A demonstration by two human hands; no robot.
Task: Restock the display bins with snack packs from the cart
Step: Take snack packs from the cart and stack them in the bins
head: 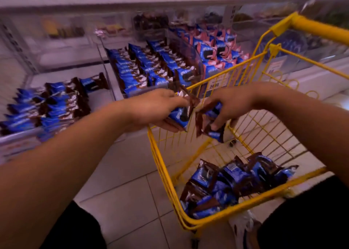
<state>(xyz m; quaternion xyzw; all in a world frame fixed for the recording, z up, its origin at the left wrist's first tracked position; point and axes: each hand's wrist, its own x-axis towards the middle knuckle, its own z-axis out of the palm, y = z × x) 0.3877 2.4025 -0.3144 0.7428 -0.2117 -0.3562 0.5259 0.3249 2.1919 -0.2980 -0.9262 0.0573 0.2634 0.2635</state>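
1. Gripping a blue-and-brown foil snack pack [180,114], the left hand [156,109] has fingers and thumb curled round it above the yellow wire cart [188,221] rim.
2. Right hand [229,105] pinches more blue snack packs [213,132] just beside.
3. Loose packs [232,182] lie in the cart bottom.
4. Clear plastic display bins [113,90] hold rows of matching packs, left of the cart.

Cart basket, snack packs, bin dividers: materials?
Cart basket: thin wire grid, likely metal with glossy yellow coating. Snack packs: shiny crinkled wrapper, probably plastic film. Bin dividers: clear rigid sheet, apparently acrylic or similar plastic; packs show through.
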